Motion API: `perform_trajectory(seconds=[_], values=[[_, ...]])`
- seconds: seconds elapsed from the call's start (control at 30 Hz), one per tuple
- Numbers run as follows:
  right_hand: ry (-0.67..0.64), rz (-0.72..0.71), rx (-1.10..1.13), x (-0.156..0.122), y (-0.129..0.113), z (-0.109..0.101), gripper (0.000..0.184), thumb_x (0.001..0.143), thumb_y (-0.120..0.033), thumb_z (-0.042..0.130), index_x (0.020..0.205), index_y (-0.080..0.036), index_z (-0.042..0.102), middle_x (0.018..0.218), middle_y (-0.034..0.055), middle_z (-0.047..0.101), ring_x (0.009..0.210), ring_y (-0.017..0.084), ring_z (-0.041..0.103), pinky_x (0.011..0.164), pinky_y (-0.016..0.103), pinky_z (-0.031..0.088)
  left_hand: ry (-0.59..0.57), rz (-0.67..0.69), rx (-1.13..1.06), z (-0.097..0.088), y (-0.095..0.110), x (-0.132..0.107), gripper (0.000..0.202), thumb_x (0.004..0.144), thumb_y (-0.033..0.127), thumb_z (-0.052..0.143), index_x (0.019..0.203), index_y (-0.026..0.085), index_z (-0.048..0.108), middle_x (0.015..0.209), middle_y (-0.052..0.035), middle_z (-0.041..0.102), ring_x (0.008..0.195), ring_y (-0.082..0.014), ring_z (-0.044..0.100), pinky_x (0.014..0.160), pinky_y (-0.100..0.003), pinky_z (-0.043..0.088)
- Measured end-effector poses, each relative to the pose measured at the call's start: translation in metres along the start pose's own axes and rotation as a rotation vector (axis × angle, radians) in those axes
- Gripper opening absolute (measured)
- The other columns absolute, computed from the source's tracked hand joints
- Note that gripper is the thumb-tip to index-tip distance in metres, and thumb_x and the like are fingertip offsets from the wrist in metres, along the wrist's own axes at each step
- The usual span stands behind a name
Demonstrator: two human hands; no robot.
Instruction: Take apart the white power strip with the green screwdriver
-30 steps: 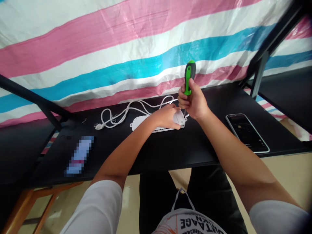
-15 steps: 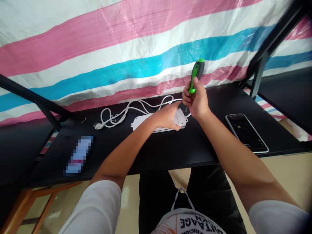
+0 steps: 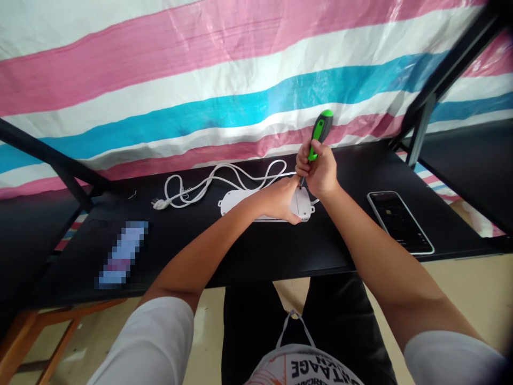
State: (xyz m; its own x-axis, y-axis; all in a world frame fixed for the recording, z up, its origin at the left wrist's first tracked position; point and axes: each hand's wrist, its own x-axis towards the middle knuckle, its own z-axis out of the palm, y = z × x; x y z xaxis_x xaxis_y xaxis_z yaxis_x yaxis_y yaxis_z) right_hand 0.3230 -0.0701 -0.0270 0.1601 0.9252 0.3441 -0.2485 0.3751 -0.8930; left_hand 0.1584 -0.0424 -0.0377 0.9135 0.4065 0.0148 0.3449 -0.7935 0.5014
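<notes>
A white power strip point(image 3: 236, 203) lies flat on the black table point(image 3: 256, 251), its white cable point(image 3: 208, 184) coiled behind it to the left. My left hand point(image 3: 280, 199) is closed over the strip's right half and presses it down. My right hand point(image 3: 318, 171) is wrapped round a green and black screwdriver point(image 3: 318, 133), which leans to the upper right. Its tip points down at the strip's right end, just beside my left fingers.
A phone point(image 3: 398, 222) with a dark screen lies on the table to the right. A blurred flat object point(image 3: 120, 254) lies at the left. A striped tarp point(image 3: 224, 80) hangs behind, and black frame bars point(image 3: 436, 69) rise on both sides.
The screwdriver has tilted from nearly upright to leaning right. The power strip's right end has shifted slightly right with both hands.
</notes>
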Motion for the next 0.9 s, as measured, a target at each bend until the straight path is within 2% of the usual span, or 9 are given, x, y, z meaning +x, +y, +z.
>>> perform_trajectory(seconds=[0.17, 0.27, 0.4, 0.47, 0.53, 0.67, 0.8, 0.9], values=[[-0.031, 0.031, -0.005, -0.002, 0.001, -0.002, 0.056, 0.084, -0.076, 0.072, 0.074, -0.027, 0.047, 0.066, -0.0042, 0.039, 0.049, 0.010, 0.029, 0.044, 0.031, 0.021, -0.007, 0.000, -0.028, 0.001, 0.004, 0.000, 0.095, 0.062, 0.045, 0.090, 0.143, 0.015, 0.050, 0.143, -0.0218, 0.062, 0.131, -0.0423, 0.064, 0.108, -0.053, 0.054], [0.060, -0.032, -0.106, -0.003, -0.003, -0.002, 0.052, 0.084, -0.074, 0.075, 0.082, -0.028, 0.051, 0.072, -0.0025, 0.049, 0.055, 0.013, 0.044, 0.049, 0.032, 0.034, -0.002, 0.024, -0.046, 0.001, 0.003, 0.000, 0.105, 0.063, 0.045, 0.090, 0.153, 0.015, 0.043, 0.147, -0.0225, 0.059, 0.134, -0.0425, 0.062, 0.111, -0.055, 0.053], [0.202, -0.158, -0.353, -0.002, -0.009, 0.000, 0.058, 0.085, -0.086, 0.065, 0.109, -0.035, 0.056, 0.089, 0.0030, 0.064, 0.082, 0.024, 0.069, 0.064, 0.038, 0.052, 0.006, 0.050, -0.051, 0.002, 0.002, 0.000, 0.116, 0.064, 0.042, 0.091, 0.162, 0.020, 0.033, 0.149, -0.0201, 0.060, 0.136, -0.0418, 0.061, 0.112, -0.056, 0.052], [0.179, -0.151, -0.397, -0.002, -0.012, 0.000, 0.066, 0.087, -0.091, 0.056, 0.124, -0.037, 0.055, 0.100, 0.0066, 0.068, 0.093, 0.028, 0.072, 0.067, 0.040, 0.055, 0.006, 0.046, -0.047, 0.001, 0.003, 0.000, 0.114, 0.063, 0.041, 0.091, 0.161, 0.020, 0.036, 0.148, -0.0199, 0.061, 0.135, -0.0418, 0.062, 0.112, -0.055, 0.052], [0.105, -0.119, -0.396, -0.003, -0.013, 0.000, 0.069, 0.089, -0.092, 0.052, 0.130, -0.038, 0.056, 0.107, 0.0084, 0.070, 0.100, 0.029, 0.073, 0.069, 0.040, 0.058, 0.005, 0.038, -0.045, 0.000, 0.005, 0.000, 0.108, 0.063, 0.041, 0.090, 0.156, 0.017, 0.042, 0.145, -0.0200, 0.061, 0.132, -0.0415, 0.063, 0.110, -0.054, 0.053], [0.006, -0.144, -0.366, 0.000, -0.011, -0.005, 0.066, 0.087, -0.085, 0.065, 0.129, -0.034, 0.064, 0.111, 0.0063, 0.070, 0.109, 0.029, 0.072, 0.078, 0.041, 0.063, -0.010, 0.042, -0.040, -0.001, 0.006, 0.000, 0.099, 0.064, 0.043, 0.089, 0.150, 0.015, 0.048, 0.143, -0.0198, 0.062, 0.131, -0.0402, 0.063, 0.110, -0.052, 0.053], [-0.006, -0.167, -0.253, 0.006, -0.006, -0.011, 0.069, 0.079, -0.080, 0.078, 0.129, -0.037, 0.060, 0.111, 0.0023, 0.069, 0.105, 0.023, 0.071, 0.086, 0.041, 0.063, -0.019, 0.033, -0.040, -0.001, 0.005, 0.000, 0.112, 0.064, 0.045, 0.089, 0.159, 0.012, 0.039, 0.152, -0.0225, 0.057, 0.139, -0.0409, 0.058, 0.117, -0.053, 0.048], [-0.011, -0.123, -0.190, 0.007, -0.009, -0.010, 0.060, 0.081, -0.080, 0.077, 0.116, -0.034, 0.061, 0.103, 0.0023, 0.070, 0.100, 0.022, 0.071, 0.082, 0.038, 0.061, -0.039, 0.002, -0.052, -0.002, 0.005, -0.001, 0.118, 0.064, 0.046, 0.088, 0.163, 0.012, 0.033, 0.157, -0.0237, 0.053, 0.144, -0.0414, 0.055, 0.119, -0.052, 0.047]])
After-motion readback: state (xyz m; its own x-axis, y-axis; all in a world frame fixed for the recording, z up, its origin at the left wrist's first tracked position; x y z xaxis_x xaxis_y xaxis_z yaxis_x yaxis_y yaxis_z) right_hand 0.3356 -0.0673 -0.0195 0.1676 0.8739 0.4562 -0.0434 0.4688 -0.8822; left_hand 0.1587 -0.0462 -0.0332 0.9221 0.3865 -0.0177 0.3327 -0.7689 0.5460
